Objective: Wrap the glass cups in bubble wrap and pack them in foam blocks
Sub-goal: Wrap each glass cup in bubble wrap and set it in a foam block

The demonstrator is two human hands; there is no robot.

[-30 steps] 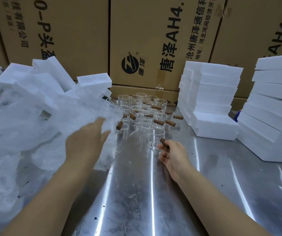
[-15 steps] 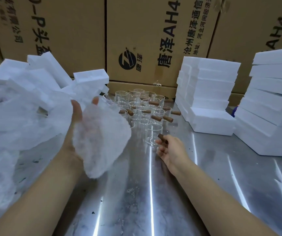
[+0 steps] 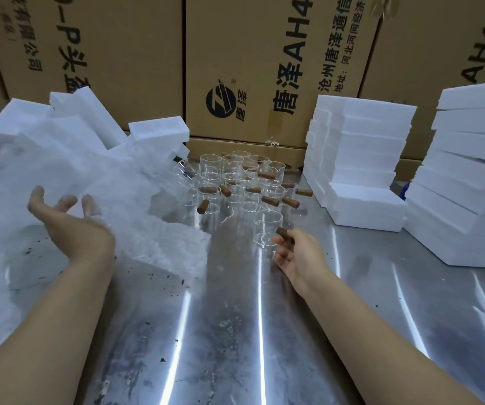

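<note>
While left hand [image 3: 68, 226] bears wrap, right hand [image 3: 298, 254] pinches a cup handle

Where the steel table [image 3: 235, 331] lies nearest, scuffed and streaked with glare, both bare forearms reach away over it. At centre-left the left hand is turned palm up, thumb and fingers spread apart and nearly straight. A bubble wrap sheet [image 3: 162, 244] lies across its fingertips and hangs down to the right toward the table; the wrap hides the farther fingers. At centre-right the right hand has thumb and fingers closed on the wooden handle [image 3: 284, 234] of the nearest glass cup [image 3: 268, 228], which stands upright on the table. Just beyond that cup stands a cluster of cups [image 3: 244, 182], clear glass with brown handles pointing various ways. At left a loose heap of bubble wrap [image 3: 7, 176] spreads from the near edge toward the far side, with tumbled foam blocks [image 3: 159, 131] behind it. At right are two neat piles of white foam: a lower foam stack [image 3: 367, 159] just beside the cluster and a taller foam stack [image 3: 475, 185] at the right edge. Farthest off stand printed cardboard cartons [image 3: 264, 54].
</note>
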